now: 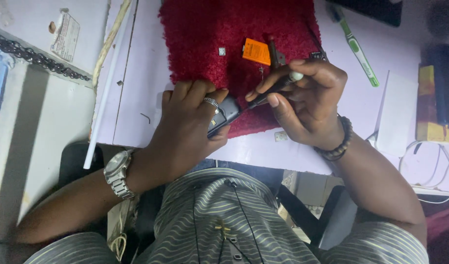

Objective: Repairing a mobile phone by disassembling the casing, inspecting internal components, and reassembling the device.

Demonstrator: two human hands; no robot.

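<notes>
The left hand is closed around a small dark phone, pinning it at the near edge of the red mat, just inside the bench's near edge. Held this way the phone seems steadied and tilted toward the tool. The right hand grips a thin dark screwdriver like a pen, fingers pinched near its pale cap, the tip touching the phone's upper end; the low, slanted hold looks suited to fine work on a small part.

The mat, judging by its deep pile, likely keeps tiny parts from rolling off. On it lie one orange card-like piece, one small square chip, and one dark tool with a red tip just beside the orange piece. A second small square piece lies on the bare bench near the right hand. Toward the far right edge lies one green-and-white toothbrush, well apart from the work, and one white flat box with white cables beside it.
</notes>
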